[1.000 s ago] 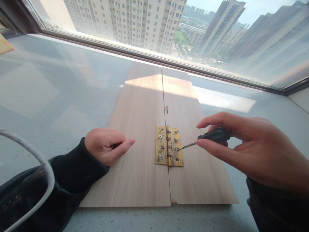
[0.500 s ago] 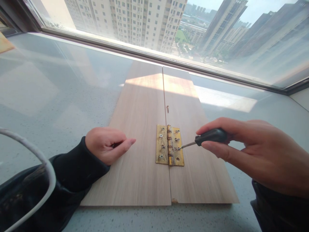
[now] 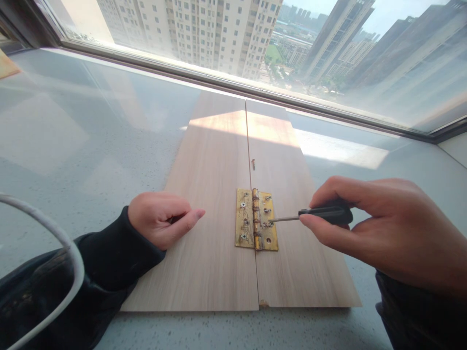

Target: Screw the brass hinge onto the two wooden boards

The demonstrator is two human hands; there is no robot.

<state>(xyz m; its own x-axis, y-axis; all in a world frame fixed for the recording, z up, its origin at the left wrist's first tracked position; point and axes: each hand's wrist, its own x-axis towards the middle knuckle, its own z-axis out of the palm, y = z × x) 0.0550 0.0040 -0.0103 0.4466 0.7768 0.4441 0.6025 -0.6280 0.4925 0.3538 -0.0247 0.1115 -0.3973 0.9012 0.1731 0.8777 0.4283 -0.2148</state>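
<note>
A screwdriver (image 3: pixel 326 214) meets a tarnished hinge (image 3: pixel 239 221) spanning 2 boards (image 3: pixel 211 262).

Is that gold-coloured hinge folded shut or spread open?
Spread open: the hinge has one leaf lying over the left board and the other over the right board, both faces visible.

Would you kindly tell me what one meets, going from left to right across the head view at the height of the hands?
White cable, left hand, metal hinge, screwdriver, right hand.
</note>
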